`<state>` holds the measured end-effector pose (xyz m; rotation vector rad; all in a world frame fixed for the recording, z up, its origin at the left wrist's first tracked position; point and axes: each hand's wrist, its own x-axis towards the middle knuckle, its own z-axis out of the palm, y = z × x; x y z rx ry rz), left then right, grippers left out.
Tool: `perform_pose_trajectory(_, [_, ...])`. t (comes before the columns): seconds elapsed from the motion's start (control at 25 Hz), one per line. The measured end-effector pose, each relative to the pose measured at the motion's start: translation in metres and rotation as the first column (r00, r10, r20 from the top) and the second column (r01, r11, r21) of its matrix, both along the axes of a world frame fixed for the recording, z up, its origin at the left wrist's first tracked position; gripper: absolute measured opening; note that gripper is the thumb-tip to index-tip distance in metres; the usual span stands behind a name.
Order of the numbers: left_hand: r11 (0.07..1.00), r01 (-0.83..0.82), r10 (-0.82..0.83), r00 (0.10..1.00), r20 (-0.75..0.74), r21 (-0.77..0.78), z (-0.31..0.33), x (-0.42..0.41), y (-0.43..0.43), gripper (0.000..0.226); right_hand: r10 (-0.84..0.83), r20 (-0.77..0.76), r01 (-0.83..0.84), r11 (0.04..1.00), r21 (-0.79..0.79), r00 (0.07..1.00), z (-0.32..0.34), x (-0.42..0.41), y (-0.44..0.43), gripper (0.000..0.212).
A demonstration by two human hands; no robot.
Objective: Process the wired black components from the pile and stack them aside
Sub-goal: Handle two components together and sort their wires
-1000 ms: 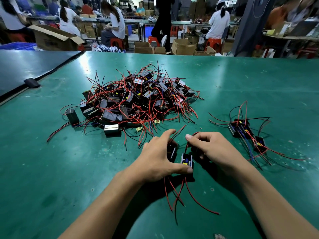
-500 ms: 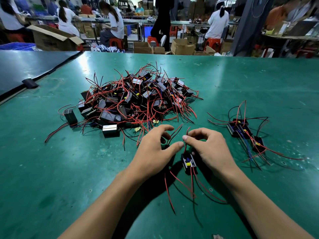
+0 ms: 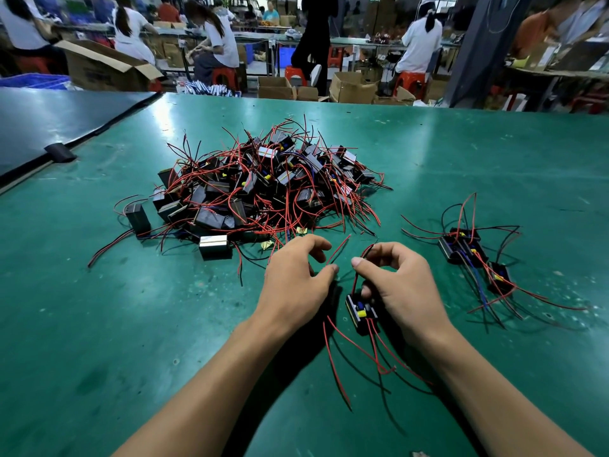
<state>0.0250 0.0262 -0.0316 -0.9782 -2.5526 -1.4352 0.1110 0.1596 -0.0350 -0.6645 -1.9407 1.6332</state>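
A big pile of black box components [image 3: 263, 189] with red and black wires lies on the green table [image 3: 99, 324], ahead of me and to the left. One black component [image 3: 361, 313] with yellow and blue parts lies between my hands, its wires trailing toward me. My right hand [image 3: 400, 291] touches its far end with a lower finger and pinches one of its wires between thumb and forefinger. My left hand [image 3: 296, 278] is curled, with a red wire [image 3: 337, 250] at its thumb tip; what sits under its palm is hidden. Finished components [image 3: 461, 247] lie grouped at the right.
One silver-sided component [image 3: 213, 247] and an upright one [image 3: 137, 217] sit apart at the pile's near left edge. A dark mat [image 3: 49, 123] borders the table on the far left. Cardboard boxes [image 3: 352, 84], stools and seated people fill the background beyond the table's far edge.
The component between my hands has turned so its wires trail toward me. My thumbs came together, then parted slightly, and both hands rose onto wires at its far end.
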Motion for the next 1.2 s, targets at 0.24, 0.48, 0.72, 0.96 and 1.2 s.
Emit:
perform_pose_trajectory(0.24, [0.996,0.016,-0.017,1.0,0.013,0.089,0.006,0.006,-0.002,0.011,0.043,-0.031,-0.045,0.995,-0.093,0.999,0.003,0.0,-0.001,0.018])
perform_pose_trajectory(0.48, [0.992,0.098,-0.098,0.995,0.002,0.085,0.009,0.014,0.0,0.004,0.082,-0.09,-0.098,0.975,-0.198,0.993,0.001,0.0,-0.003,0.009])
perform_pose_trajectory(0.72, [0.989,0.063,-0.087,0.98,0.18,0.133,0.01,0.013,0.002,0.01,0.161,-0.093,-0.181,0.941,-0.288,0.983,0.0,-0.001,-0.002,0.009])
perform_pose_trajectory(0.96, [0.975,0.065,-0.139,0.925,0.355,0.214,0.014,0.008,-0.003,0.014,0.158,-0.087,-0.18,0.883,-0.434,0.984,0.004,-0.002,-0.001,0.008])
perform_pose_trajectory(1.2, [0.963,0.042,-0.167,0.87,0.464,0.268,0.012,0.002,-0.011,0.01,0.036,0.053,-0.015,0.935,-0.354,0.998,0.001,-0.003,0.01,0.013])
